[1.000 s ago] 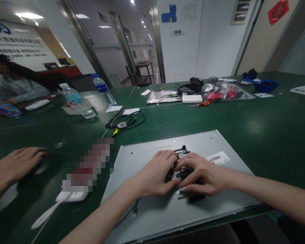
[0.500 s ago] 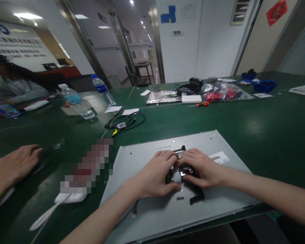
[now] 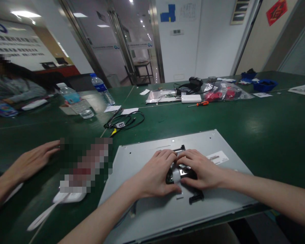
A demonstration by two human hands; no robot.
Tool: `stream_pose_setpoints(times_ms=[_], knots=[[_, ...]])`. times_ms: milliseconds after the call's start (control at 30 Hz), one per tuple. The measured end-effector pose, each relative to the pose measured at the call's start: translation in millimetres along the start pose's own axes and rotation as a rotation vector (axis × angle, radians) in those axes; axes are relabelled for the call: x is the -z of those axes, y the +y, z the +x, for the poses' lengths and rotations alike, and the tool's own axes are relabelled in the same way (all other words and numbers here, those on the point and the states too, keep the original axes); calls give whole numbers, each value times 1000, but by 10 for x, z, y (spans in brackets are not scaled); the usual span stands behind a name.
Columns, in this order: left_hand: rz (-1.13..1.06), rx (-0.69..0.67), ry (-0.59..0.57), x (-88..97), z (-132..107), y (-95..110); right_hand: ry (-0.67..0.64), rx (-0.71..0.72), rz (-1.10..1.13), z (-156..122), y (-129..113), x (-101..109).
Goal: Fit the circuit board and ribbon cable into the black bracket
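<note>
A flat pale grey metal panel (image 3: 162,217), like the back of a screen, lies in front of me on the table. In its middle is a black part (image 3: 188,172) with shiny metal pieces and a whitish strip. My left hand (image 3: 157,174) is curled around its left side, thumb pointing toward the strip. From the right, my right hand (image 3: 203,169) grips the same part, fingers over the far edge and thumb at the near side. The fingertips of both hands meet and hide much of it. Near my right thumb, a black bracket (image 3: 196,197) shows on the panel.
Another person's hand (image 3: 33,162) reaches in at left, beside a blurred-out item with a white strap (image 3: 42,217). Beyond the panel lie a coiled black cable (image 3: 127,120), an orange screwdriver (image 3: 202,104), bagged red parts (image 3: 223,93) and bottles (image 3: 101,88). Blue bins (image 3: 265,85) stand far right.
My right thumb has shifted slightly left and up along the black part; my left hand stays nearly in place. The other person's hand has moved right, with its fingers stretching out.
</note>
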State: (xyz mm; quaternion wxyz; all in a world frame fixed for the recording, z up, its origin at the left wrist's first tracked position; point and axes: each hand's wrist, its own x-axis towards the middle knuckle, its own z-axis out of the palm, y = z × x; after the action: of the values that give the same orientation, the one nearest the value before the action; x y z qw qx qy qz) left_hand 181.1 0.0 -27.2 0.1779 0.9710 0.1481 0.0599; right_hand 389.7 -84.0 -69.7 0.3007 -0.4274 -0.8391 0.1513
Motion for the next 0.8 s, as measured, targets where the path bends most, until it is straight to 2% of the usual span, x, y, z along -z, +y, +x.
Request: stream_pose_setpoints(times_ms=[800], knots=[[-21,-7,19,-60,22,-19,-5,-25,20,-3,14,-23]])
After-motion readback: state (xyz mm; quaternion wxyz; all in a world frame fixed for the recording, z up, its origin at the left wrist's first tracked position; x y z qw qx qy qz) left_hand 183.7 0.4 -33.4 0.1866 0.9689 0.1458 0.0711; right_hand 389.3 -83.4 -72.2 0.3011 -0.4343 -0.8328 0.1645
